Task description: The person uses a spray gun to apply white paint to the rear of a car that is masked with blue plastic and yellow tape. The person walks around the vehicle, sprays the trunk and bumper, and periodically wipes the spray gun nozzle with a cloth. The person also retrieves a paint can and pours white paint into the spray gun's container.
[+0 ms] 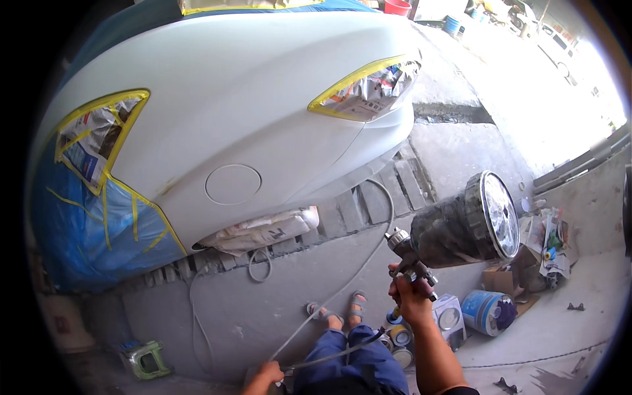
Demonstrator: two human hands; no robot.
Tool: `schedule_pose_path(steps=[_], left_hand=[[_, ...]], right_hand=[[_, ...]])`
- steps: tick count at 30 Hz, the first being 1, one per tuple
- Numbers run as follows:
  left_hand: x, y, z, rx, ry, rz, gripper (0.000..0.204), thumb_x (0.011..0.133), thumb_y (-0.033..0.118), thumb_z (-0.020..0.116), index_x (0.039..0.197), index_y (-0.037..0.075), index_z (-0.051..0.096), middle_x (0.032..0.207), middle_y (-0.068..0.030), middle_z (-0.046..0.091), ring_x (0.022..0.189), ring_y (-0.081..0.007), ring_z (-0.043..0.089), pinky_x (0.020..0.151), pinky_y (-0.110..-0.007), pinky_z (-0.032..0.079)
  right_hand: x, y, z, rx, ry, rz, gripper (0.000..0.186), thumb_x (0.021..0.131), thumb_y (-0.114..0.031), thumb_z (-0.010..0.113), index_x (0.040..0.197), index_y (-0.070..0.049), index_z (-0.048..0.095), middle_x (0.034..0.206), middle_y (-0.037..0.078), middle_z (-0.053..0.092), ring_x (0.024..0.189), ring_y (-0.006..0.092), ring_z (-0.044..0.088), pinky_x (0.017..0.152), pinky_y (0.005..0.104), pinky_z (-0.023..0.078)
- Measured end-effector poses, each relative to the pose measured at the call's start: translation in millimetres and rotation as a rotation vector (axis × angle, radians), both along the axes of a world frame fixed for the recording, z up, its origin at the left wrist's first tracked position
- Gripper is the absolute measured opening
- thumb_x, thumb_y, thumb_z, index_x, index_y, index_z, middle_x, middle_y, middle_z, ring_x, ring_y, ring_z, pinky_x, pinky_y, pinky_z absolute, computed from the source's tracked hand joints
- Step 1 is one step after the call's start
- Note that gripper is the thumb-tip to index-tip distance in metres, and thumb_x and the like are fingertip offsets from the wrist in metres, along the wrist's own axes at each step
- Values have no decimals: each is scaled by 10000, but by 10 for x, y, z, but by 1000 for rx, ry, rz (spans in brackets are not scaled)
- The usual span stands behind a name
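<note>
My right hand (413, 297) is wrapped round the handle of a spray gun (447, 232), held up beside the car with its nozzle toward the car. Its large dark cup has a clear round lid. At the lower edge my left hand (267, 371) is closed round a grey air hose (359, 273), which loops across the floor toward the car. The white car body (224, 125) stands ahead and left of me, apart from the gun. Yellow tape and printed paper mask the rear light (372, 92) and the side window (95, 135); blue plastic sheet (72, 224) covers the door area.
On my right stand a blue-and-white bucket (484, 313), several cans (399, 336), a cardboard box (501, 280) and heaped paper scraps (553, 243). A wrapped wheel (270, 228) sits under the car. A green stool (147, 360) is at lower left. Slatted grating (339, 214) runs beside the car.
</note>
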State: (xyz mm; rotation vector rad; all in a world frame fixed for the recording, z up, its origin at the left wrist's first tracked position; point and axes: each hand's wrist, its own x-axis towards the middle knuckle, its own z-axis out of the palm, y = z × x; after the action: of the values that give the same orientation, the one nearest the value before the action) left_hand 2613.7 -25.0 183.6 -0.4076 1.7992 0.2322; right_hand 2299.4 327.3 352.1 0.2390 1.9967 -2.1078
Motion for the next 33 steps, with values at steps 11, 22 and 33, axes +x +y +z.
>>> schedule_pose_path(steps=[11, 22, 33], left_hand=[[-1440, -42, 215, 62, 459, 207, 328, 739, 227, 649, 1036, 90, 626, 934, -197, 660, 912, -338, 637, 782, -420, 501], [-3210, 2132, 1145, 833, 764, 650, 256, 823, 95, 626, 1069, 33, 588, 1048, -94, 592, 969, -161, 572, 836, -297, 458], [-3381, 2389, 945, 955, 469, 1042, 468, 889, 193, 626, 1286, 29, 440, 1152, -94, 570, 1017, -183, 576, 895, -324, 455]], right_hand=[[18, 318, -220, -48, -51, 41, 315, 948, -194, 483, 1224, -46, 513, 703, 12, 549, 579, 49, 436, 504, 192, 318], [63, 323, -1014, -366, 77, -87, 429, 762, 101, 595, 1170, 5, 501, 1187, 153, 545, 1061, 214, 555, 873, 359, 483], [27, 319, -1103, -215, -34, -16, 440, 861, 7, 569, 1277, -70, 451, 1211, 85, 517, 1100, 166, 496, 935, 321, 408]])
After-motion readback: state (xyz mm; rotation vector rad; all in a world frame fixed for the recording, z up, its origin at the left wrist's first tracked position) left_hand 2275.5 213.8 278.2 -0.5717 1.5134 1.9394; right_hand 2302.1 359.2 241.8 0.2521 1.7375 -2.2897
